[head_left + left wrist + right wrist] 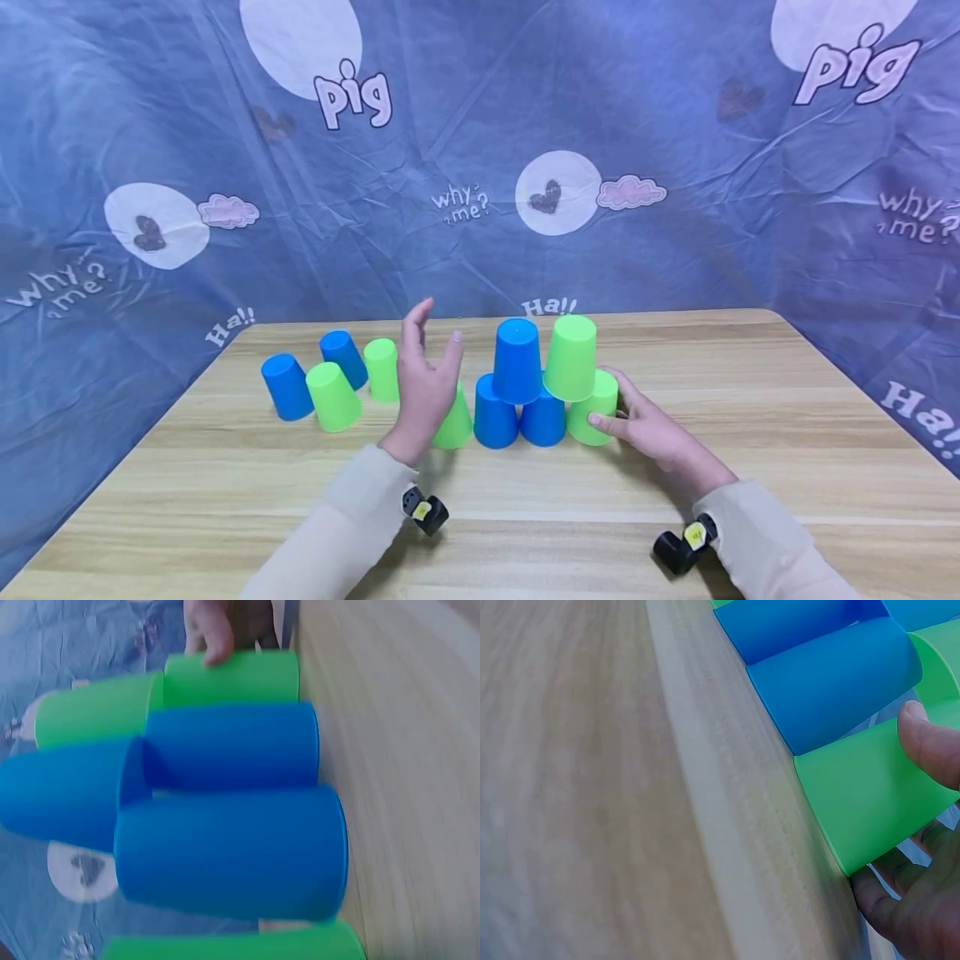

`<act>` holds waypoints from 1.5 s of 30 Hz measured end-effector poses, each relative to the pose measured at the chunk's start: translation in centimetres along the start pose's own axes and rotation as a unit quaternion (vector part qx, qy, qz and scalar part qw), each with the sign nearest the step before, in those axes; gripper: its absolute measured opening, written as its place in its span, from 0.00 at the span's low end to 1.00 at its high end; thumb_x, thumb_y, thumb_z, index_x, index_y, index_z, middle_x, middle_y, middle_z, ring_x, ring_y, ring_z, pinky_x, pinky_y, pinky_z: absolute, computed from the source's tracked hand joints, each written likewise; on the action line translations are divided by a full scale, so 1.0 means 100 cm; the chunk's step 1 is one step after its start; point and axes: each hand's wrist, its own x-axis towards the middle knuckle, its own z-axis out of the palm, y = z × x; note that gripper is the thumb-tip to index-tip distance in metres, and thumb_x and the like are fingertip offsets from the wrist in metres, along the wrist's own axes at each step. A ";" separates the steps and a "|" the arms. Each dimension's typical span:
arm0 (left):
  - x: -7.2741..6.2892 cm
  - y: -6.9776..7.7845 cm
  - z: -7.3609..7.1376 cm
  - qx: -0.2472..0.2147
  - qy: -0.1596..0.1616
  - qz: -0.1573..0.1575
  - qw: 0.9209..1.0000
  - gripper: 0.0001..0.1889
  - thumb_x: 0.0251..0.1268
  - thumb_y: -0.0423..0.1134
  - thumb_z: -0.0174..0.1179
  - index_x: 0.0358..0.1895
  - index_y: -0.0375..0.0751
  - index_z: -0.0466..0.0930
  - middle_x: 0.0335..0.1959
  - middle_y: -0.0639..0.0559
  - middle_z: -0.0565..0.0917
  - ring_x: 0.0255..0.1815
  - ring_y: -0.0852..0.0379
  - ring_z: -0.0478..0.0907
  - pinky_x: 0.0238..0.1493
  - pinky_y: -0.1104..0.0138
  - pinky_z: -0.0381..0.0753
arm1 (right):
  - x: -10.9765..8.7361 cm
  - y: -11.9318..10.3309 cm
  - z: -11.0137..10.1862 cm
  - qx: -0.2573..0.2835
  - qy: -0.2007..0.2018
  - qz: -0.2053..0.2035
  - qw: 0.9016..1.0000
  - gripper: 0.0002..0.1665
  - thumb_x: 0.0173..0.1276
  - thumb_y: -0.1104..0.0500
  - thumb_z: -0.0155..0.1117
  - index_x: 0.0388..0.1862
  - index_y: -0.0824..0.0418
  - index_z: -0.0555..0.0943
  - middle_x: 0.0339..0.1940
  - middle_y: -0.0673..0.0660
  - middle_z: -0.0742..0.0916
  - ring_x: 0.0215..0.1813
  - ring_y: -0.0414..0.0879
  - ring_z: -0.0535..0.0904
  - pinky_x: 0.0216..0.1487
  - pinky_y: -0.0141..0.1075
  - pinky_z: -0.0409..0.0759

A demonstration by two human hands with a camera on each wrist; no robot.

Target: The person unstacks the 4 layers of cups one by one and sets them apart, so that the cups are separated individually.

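Note:
Upside-down plastic cups stand in a row on the table. My right hand (pixel 652 425) grips the green cup at the row's right end (pixel 592 417), thumb across its front and fingers around its far side. Beside it are two blue cups (pixel 496 414) (pixel 543 417). A second level has an upper blue cup (pixel 517 360) over the two blue ones and an upper green cup (pixel 572 357) bridging blue and green. My left hand (pixel 426 383) is raised with fingers spread and nothing in it, partly hiding the row's left green cup (pixel 454 423).
Left of the row stand loose inverted cups: a blue cup (pixel 287 387), a green cup (pixel 333 398), a farther blue cup (pixel 344 360) and a farther green cup (pixel 382 371). A printed blue cloth (pixel 465 267) hangs behind the wooden table (pixel 540 533).

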 end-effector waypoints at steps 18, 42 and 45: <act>-0.018 0.012 0.028 -0.004 -0.156 -0.103 0.982 0.39 0.60 0.46 0.61 0.71 0.46 0.51 0.71 0.49 0.58 0.72 0.52 0.55 0.70 0.55 0.55 | 0.000 0.004 -0.001 0.001 0.001 0.004 1.000 0.43 0.63 0.57 0.61 0.71 0.59 0.50 0.61 0.68 0.70 0.65 0.66 0.60 0.63 0.66 0.51; -0.022 0.010 0.043 0.027 -0.182 -0.153 0.971 0.41 0.57 0.41 0.63 0.71 0.50 0.49 0.63 0.47 0.67 0.61 0.45 0.68 0.58 0.45 0.69 | 0.000 -0.001 0.001 0.009 0.005 0.003 1.000 0.42 0.63 0.58 0.61 0.71 0.59 0.50 0.62 0.68 0.69 0.65 0.65 0.61 0.64 0.64 0.52; -0.023 0.009 0.045 0.032 -0.180 -0.153 0.971 0.40 0.58 0.40 0.63 0.71 0.50 0.49 0.63 0.47 0.67 0.61 0.45 0.69 0.58 0.46 0.68 | 0.000 -0.002 0.000 0.010 0.004 -0.001 1.000 0.42 0.63 0.58 0.60 0.71 0.60 0.50 0.62 0.68 0.69 0.65 0.65 0.60 0.64 0.64 0.52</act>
